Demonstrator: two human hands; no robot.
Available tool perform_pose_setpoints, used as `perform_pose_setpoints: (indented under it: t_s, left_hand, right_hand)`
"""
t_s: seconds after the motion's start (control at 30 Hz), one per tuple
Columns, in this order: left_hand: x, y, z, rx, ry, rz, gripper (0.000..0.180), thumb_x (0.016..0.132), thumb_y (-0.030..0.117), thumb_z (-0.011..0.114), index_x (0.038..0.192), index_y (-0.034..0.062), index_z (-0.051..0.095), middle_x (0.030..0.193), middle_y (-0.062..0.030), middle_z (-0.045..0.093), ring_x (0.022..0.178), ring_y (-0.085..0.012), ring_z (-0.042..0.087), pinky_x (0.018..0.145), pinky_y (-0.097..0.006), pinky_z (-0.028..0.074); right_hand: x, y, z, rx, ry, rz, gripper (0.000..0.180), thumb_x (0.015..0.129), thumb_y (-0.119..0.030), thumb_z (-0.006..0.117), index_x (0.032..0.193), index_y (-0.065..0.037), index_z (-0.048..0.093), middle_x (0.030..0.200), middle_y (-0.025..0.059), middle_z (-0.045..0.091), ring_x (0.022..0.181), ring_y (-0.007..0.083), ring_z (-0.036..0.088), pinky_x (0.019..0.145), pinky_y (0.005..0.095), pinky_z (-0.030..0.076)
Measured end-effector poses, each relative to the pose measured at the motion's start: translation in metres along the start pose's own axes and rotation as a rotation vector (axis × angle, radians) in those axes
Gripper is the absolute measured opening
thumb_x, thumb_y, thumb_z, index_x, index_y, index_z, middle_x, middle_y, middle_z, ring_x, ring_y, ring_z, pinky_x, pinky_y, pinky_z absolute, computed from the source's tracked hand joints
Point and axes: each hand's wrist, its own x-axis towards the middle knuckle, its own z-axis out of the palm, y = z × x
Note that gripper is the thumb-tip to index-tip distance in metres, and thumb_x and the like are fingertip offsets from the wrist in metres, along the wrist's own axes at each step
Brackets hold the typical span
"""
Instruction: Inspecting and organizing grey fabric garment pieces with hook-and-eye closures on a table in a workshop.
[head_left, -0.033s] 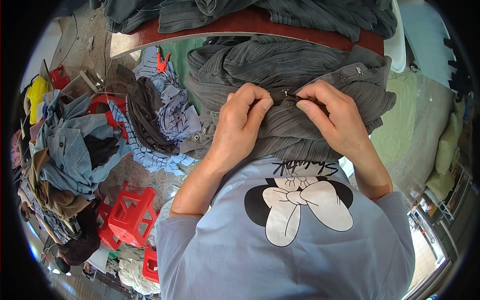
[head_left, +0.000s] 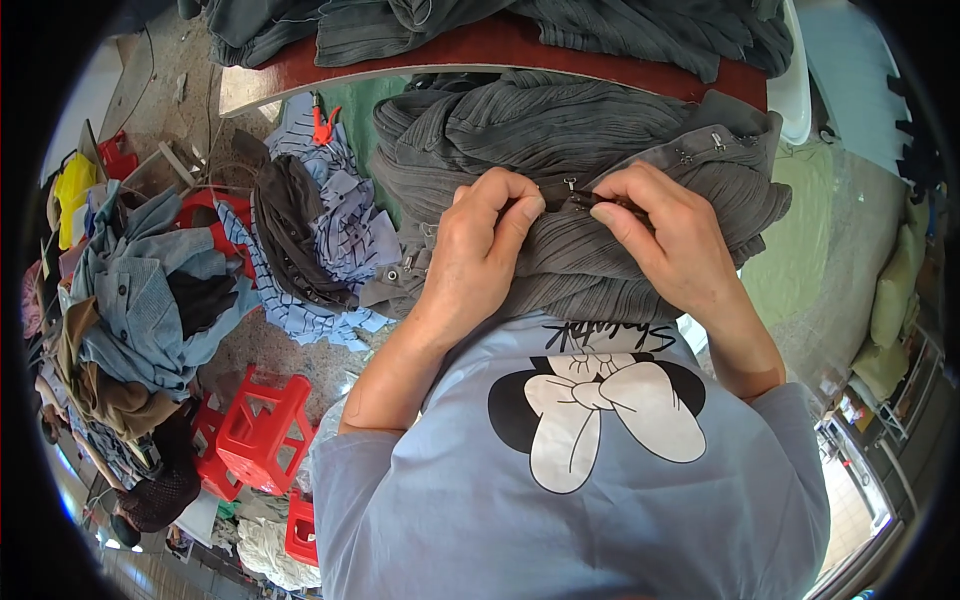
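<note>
A dark grey pleated garment (head_left: 580,250) lies bunched in front of me. Its waistband carries small metal hooks, one hook (head_left: 570,184) between my hands. With thumb and forefinger, my left hand (head_left: 482,240) pinches the band's edge beside that hook. My right hand (head_left: 668,235) is closed around a small dark pointed tool (head_left: 583,200), mostly covered by the fingers, its tip at the band near the hook. Another hook (head_left: 718,141) shows on the cloth to the right, and a metal fastener (head_left: 393,274) lies on the left end.
More grey garments (head_left: 430,35) lie on a red-brown tabletop (head_left: 480,50) ahead. At my left are blue striped cloth (head_left: 355,225), a red-handled tool (head_left: 323,128), a heap of clothes (head_left: 150,290) and red stools (head_left: 265,430). A pale green sheet (head_left: 795,230) covers the floor at right.
The dark tool in my right hand has shifted slightly, with more of it showing beside the hook. My left hand and the garment look the same.
</note>
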Motion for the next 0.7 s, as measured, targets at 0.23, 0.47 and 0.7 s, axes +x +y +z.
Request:
perform_pose_setpoints:
  t_s: [0.23, 0.47, 0.7]
  left_hand:
    - [-0.001, -0.007, 0.002, -0.119, 0.043, -0.016, 0.01, 0.099, 0.012, 0.061, 0.096, 0.002, 0.061, 0.083, -0.0066, 0.066, 0.077, -0.0199, 0.056, 0.074, -0.033, 0.046]
    - [-0.002, -0.008, -0.003, -0.09, -0.036, 0.022, 0.011, 0.103, 0.009, 0.056, 0.099, -0.0007, 0.057, 0.087, -0.0036, 0.062, 0.081, -0.0097, 0.059, 0.077, -0.024, 0.049]
    - [-0.001, -0.004, 0.0, -0.111, -0.004, -0.011, 0.007, 0.098, 0.009, 0.062, 0.094, 0.0031, 0.062, 0.08, -0.006, 0.066, 0.078, -0.0192, 0.056, 0.079, -0.031, 0.044]
  right_hand:
    - [0.002, 0.001, 0.003, -0.212, -0.052, -0.107, 0.019, 0.093, -0.023, 0.067, 0.094, -0.005, 0.062, 0.085, 0.008, 0.062, 0.072, 0.03, 0.064, 0.06, 0.0397, 0.05]
    - [0.011, -0.001, 0.004, -0.168, -0.124, -0.173, 0.018, 0.093, -0.023, 0.067, 0.094, -0.006, 0.063, 0.085, 0.0077, 0.062, 0.073, 0.0302, 0.064, 0.059, 0.0408, 0.049]
    - [0.016, 0.0, 0.003, -0.198, -0.223, -0.214, 0.018, 0.092, -0.024, 0.067, 0.09, -0.006, 0.062, 0.084, 0.0075, 0.062, 0.072, 0.03, 0.063, 0.059, 0.0417, 0.048]
